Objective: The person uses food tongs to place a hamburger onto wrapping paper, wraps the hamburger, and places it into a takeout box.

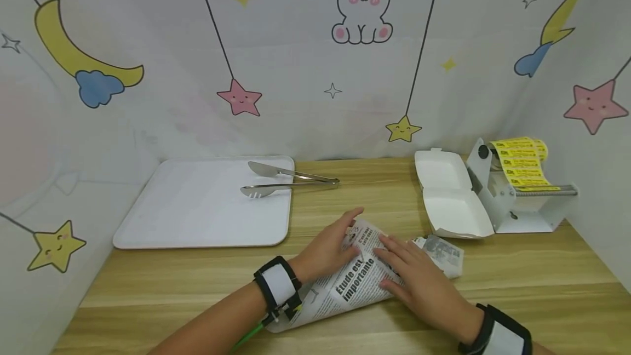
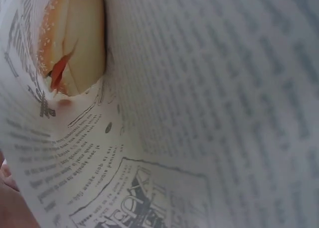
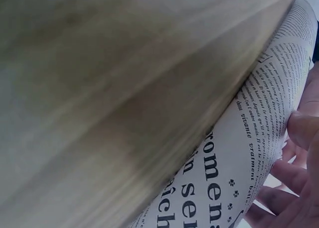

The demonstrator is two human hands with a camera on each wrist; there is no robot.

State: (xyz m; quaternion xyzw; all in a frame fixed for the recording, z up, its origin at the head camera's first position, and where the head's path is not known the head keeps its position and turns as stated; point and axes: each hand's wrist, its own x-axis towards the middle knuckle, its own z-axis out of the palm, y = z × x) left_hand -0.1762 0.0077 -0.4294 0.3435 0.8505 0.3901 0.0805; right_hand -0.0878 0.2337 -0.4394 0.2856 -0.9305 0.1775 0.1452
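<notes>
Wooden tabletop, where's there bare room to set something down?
Bare: tabletop between tongs and white box, and just before the white tray. Crowded: front middle, where left hand and right hand touch printed paper; back right, around box and label dispenser.

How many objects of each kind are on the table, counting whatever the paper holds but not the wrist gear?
Newsprint wrapper: 1
Bun, visible inside it: 1
White tray: 1
Metal tongs: 1
Open white box: 1
Label dispenser: 1
Yellow label roll: 1
Total: 7
</notes>
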